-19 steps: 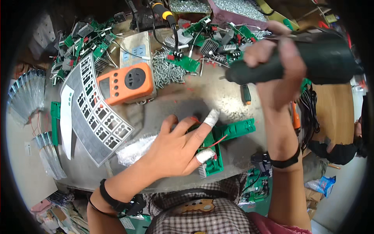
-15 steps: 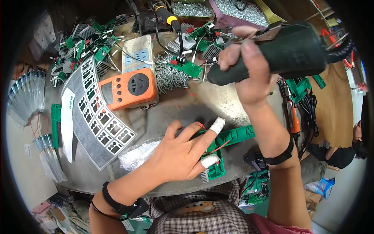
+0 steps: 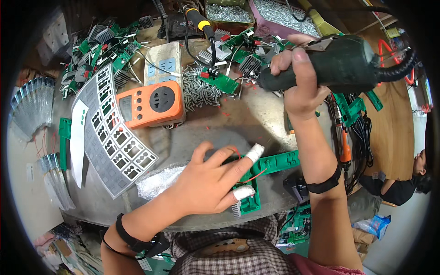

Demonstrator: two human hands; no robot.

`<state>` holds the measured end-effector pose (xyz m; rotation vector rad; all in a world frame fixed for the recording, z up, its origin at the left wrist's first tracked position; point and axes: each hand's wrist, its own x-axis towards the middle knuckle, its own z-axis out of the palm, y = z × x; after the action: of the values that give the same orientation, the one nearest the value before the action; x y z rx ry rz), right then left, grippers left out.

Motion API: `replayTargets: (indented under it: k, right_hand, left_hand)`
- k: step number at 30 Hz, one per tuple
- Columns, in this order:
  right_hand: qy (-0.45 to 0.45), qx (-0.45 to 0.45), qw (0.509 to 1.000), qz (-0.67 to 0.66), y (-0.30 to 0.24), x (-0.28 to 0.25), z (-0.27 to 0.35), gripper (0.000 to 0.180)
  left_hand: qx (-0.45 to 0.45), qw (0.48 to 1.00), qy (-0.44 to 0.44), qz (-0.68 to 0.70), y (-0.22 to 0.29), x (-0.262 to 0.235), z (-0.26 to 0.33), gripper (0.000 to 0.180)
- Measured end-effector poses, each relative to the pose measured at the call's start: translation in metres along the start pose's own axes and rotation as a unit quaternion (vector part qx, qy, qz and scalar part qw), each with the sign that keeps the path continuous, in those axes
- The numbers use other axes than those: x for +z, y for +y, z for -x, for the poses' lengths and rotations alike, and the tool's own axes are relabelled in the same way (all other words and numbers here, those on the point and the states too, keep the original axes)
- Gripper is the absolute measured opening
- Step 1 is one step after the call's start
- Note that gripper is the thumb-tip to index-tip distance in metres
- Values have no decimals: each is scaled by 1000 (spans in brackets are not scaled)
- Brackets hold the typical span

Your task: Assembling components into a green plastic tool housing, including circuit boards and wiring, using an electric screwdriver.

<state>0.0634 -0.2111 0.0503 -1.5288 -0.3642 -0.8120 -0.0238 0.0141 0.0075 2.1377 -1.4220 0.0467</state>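
My right hand (image 3: 300, 82) is wrapped around a dark electric screwdriver (image 3: 341, 64), raised above the bench at the upper right. Its nose points left, with no bit visible, and a cable leaves its back end. My left hand (image 3: 208, 178) has its fingers spread over a green plastic housing (image 3: 250, 206) near the bench's front edge. White wrapping covers the tips of its thumb and index finger. Thin red wires and a finned metal heat sink (image 3: 236, 209) show around those fingers. Beside the housing, touching or nearly so, lies a long green plastic piece (image 3: 279, 160).
An orange meter with a socket (image 3: 151, 105) stands beside loose screws (image 3: 197, 89) and a sticker sheet (image 3: 110, 133). Circuit boards (image 3: 105, 48) pile up behind. A soldering iron (image 3: 199, 20) and screw bins (image 3: 284, 16) are at the back. Another person (image 3: 398, 183) is at far right.
My right hand has moved slightly right and down with the screwdriver. The left hand has stayed over the housing, its fingers a little more spread. The whole view has shifted slightly.
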Motion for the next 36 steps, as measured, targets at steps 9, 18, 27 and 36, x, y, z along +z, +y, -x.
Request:
replayTargets:
  k: [9, 18, 27, 36]
  right_hand:
    - [-11, 44, 982, -184, -63, -30, 5, 41]
    - [43, 5, 996, -74, 3, -18, 10, 23]
    - [-31, 52, 961, -269, -97, -42, 9, 46]
    - [-6, 49, 937, -345, -163, -34, 22, 33]
  left_hand:
    - [-85, 978, 187, 33, -18, -20, -32, 31]
    - [-153, 966, 187, 94, -10, -12, -29, 32]
    - [-128, 974, 182, 37, -12, -23, -53, 54]
    - [-7, 986, 167, -11, 6, -23, -44, 47]
